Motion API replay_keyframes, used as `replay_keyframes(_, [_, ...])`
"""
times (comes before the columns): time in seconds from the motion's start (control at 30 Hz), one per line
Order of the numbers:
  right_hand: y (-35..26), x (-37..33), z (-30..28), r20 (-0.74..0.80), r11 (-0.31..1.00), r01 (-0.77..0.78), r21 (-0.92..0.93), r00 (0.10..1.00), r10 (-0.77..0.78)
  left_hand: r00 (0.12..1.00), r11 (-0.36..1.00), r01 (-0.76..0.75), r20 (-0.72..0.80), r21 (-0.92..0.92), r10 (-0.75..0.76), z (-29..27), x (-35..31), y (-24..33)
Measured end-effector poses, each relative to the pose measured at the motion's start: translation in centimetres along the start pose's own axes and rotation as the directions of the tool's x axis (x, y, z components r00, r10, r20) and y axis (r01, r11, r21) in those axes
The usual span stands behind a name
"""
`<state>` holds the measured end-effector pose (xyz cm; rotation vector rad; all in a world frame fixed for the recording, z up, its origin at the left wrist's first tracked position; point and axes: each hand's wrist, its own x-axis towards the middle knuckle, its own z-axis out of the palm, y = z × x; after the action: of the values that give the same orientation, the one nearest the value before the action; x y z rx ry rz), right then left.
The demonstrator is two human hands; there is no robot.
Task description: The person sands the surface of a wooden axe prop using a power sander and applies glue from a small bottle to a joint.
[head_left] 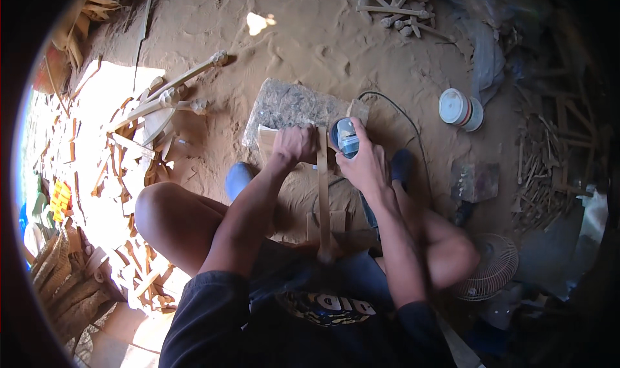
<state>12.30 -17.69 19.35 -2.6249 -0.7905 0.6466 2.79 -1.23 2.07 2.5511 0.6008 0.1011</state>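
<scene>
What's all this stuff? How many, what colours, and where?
Speckled stone block: one, grey, centre
Round-disc power tool: one, dark and silvery, in right hand
Flat wooden strip: one, tan, beside left hand
Thin cable: one, dark, right of block
Round plastic container: at least one, white, right
Knob-ended bone-like pieces: many, cream, left and upper right
Wire fan: one, brownish, lower right
Rubbery shoes: two, blue, near block
Boxy object: one, grey-brown, right
Sandy ground: one, brown, beneath
Left hand, right hand: one each, bare, near block
</scene>
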Motion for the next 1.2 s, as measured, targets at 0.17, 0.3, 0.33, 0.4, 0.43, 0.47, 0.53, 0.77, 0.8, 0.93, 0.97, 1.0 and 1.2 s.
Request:
replay_keyframes(0.17, [-0.8, 0.3, 0.6, 0.003, 0.999, 0.005, -0.032, 1.0, -0.005, 0.998, 1.0, -0.009, 0.065, -0.023, 0.011, -0.4, 0.1, 0.3])
replay_keyframes(0.3, [-1.2, -0.3, 0.8, 0.016, 0.997, -0.037, -0.068, 0.999, 0.038, 0.997, 0.997, -0.077, -0.018, 0.001, 0.077, 0.0, 0.0, -0.7])
replay_keyframes(0.33, [-1.3, -0.7, 0.8, 0.027, 0.994, -0.068, -0.087, 0.997, 0.07, 0.997, 0.997, -0.075, -0.014, -0.006, 0.075, 0.0, 0.0, -0.6])
replay_keyframes(0.4, [-1.5, -1.5, 0.5, 0.043, 0.993, -0.078, -0.088, 0.996, 0.082, 0.998, 1.0, 0.011, 0.068, -0.018, -0.009, -0.3, 0.0, -0.4])
replay_keyframes(0.43, [-1.3, -1.9, 0.4, 0.056, 0.993, -0.085, -0.084, 0.994, 0.09, 0.997, 1.0, 0.01, 0.075, -0.025, -0.008, -0.7, 0.0, 0.1])
replay_keyframes(0.47, [-0.8, -2.3, 0.4, 0.055, 0.992, -0.093, -0.088, 0.994, 0.098, 0.997, 0.999, 0.005, 0.08, -0.032, -0.003, -0.5, 0.0, 0.5])
replay_keyframes(0.53, [-0.3, -3.0, 0.5, 0.022, 0.998, -0.058, -0.04, 0.998, 0.058, 0.999, 1.0, 0.005, 0.041, -0.026, -0.004, -0.2, 0.1, 0.1])
replay_keyframes(0.77, [2.9, -5.7, -1.6, -0.015, 0.976, -0.19, -0.106, 0.982, 0.189, 0.994, 0.999, 0.021, 0.11, 0.035, -0.025, 0.5, 0.6, -0.6])
replay_keyframes(0.8, [3.6, -6.0, -2.1, -0.025, 0.978, -0.183, -0.1, 0.983, 0.181, 0.995, 1.0, 0.01, 0.098, 0.025, -0.013, 0.3, 0.8, -0.8])
replay_keyframes(0.93, [5.6, -7.1, -4.3, -0.147, 0.974, -0.224, -0.024, 0.965, 0.218, 0.995, 0.995, 0.086, 0.05, 0.05, -0.088, -1.9, 2.0, -0.4])
replay_keyframes(0.97, [6.5, -7.2, -4.6, -0.222, 0.984, -0.175, 0.012, 0.96, 0.174, 0.993, 0.993, 0.106, 0.049, 0.049, -0.108, -2.8, 2.6, 0.2])
replay_keyframes(1.0, [7.0, -7.4, -4.7, -0.287, 0.992, -0.118, 0.049, 0.949, 0.127, 0.993, 0.993, 0.104, 0.05, 0.055, -0.107, -3.6, 2.7, 0.3])
replay_keyframes(1.2, [6.9, -7.2, -6.1, -0.31, 0.99, -0.043, 0.137, 0.947, 0.084, 0.99, 0.98, -0.139, 0.055, 0.144, 0.132, -2.0, 1.4, 1.3])
